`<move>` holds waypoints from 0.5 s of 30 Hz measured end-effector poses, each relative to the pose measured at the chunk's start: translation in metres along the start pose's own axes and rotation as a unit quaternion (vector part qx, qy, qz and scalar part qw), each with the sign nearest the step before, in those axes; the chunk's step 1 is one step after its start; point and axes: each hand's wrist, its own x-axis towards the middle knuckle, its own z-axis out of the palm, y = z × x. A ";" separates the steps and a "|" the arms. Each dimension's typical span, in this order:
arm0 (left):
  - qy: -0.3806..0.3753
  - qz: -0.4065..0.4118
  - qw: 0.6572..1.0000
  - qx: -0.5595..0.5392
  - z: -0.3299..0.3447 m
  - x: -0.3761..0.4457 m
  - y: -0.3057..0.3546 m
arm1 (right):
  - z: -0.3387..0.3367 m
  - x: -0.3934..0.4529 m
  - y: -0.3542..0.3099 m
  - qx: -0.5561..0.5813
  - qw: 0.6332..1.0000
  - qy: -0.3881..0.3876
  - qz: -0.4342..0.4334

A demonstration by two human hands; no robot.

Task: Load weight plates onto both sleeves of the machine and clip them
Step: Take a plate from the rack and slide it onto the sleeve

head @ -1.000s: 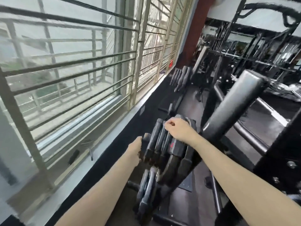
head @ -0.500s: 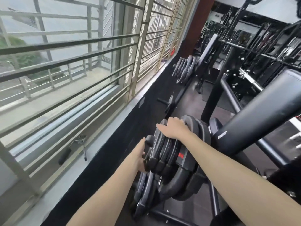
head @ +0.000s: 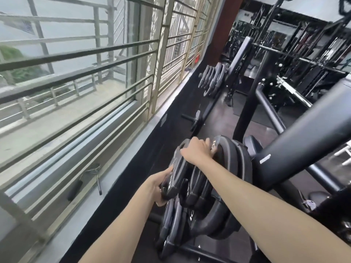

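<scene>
Both hands on the outermost plate of the storage rack

The left hand (head: 160, 186) gripped the lower edge of the small weight plate (head: 175, 174) and the right hand (head: 197, 151) was closed over its top rim, the plate being among the stacked plates (head: 224, 186). It seemed an early stage: no loaded sleeve showed, and a spring clip (head: 93, 168) lay on the window ledge (head: 57, 215).

Daylight enters barred windows (head: 91, 59) left; dark floor (head: 218, 120), black racks (head: 296, 59) beyond.
</scene>
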 end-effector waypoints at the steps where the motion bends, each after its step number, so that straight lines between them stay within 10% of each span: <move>1: 0.000 0.006 1.000 0.006 -0.003 0.002 0.001 | 0.004 -0.003 -0.005 0.014 1.000 -0.005 -0.014; 7: 0.031 0.178 0.978 -0.100 -0.047 0.004 0.009 | 0.015 -0.019 -0.015 0.171 0.979 -0.032 -0.103; 15: 0.069 0.490 0.859 -0.129 -0.018 -0.093 0.061 | -0.086 -0.033 0.019 0.486 0.860 0.028 -0.155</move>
